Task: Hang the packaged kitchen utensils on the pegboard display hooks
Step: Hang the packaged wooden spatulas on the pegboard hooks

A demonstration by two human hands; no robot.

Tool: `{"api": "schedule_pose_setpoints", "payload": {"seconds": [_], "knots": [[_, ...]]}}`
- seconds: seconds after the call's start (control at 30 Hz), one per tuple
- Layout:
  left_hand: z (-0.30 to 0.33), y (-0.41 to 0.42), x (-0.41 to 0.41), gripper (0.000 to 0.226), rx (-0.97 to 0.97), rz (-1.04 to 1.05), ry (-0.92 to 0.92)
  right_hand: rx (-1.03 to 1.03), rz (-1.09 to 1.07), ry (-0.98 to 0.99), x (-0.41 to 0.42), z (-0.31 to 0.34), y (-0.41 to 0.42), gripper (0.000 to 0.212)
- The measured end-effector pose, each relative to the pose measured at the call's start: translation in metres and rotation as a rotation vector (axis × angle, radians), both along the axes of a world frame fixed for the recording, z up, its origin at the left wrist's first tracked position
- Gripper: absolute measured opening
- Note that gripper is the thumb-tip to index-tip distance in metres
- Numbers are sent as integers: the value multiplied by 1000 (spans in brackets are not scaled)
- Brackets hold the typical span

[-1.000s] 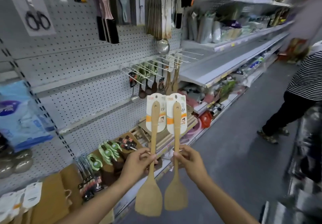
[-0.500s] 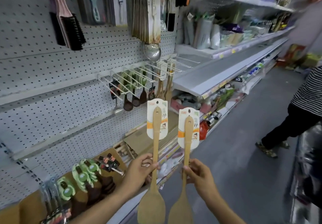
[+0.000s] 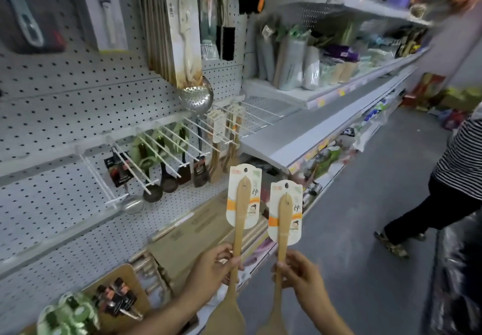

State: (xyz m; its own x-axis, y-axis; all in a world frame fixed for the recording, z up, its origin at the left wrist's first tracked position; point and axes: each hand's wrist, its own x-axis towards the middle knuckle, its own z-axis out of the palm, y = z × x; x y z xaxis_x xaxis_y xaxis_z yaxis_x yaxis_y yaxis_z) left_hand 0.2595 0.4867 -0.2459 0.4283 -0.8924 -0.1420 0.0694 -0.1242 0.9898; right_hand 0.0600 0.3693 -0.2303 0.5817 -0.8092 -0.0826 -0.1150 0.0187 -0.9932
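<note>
Fingers of the left hand and right hand each pinch a wooden spatula upright — below the hooks. Better align each card hole before sliding.

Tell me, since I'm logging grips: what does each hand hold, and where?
Each grips a wooden spatula mid-handle: left hand one, right hand another.

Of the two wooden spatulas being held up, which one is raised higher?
The spatula in the left hand: its card tops out above the card of the one in the right hand, and it is nearer the hooks.
</note>
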Motion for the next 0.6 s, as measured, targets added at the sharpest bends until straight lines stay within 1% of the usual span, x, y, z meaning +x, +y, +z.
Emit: {"api": "schedule_pose_setpoints", "payload": {"seconds": [0.1,0.17,0.3,0.4,0.53,0.6], "knots": [[-7,-36,-1,4,15,13,-7,15,21,7,3,-6,-44,7],[-9,-61,-4,7,22,53,10,11,50,10,6,-11,-77,5],[-13,-112,-11,6,36,123,18,18,124,-13,14,-18,-150,6],[-17,-152,-19,15,55,188,18,20,202,-17,17,-18,-204,10],[-10,-198,-37,4,62,281,10,17,296,-9,20,-20,-269,12],[-7,-219,-46,8,69,330,23,2,348,7,23,-21,-297,12]]}}
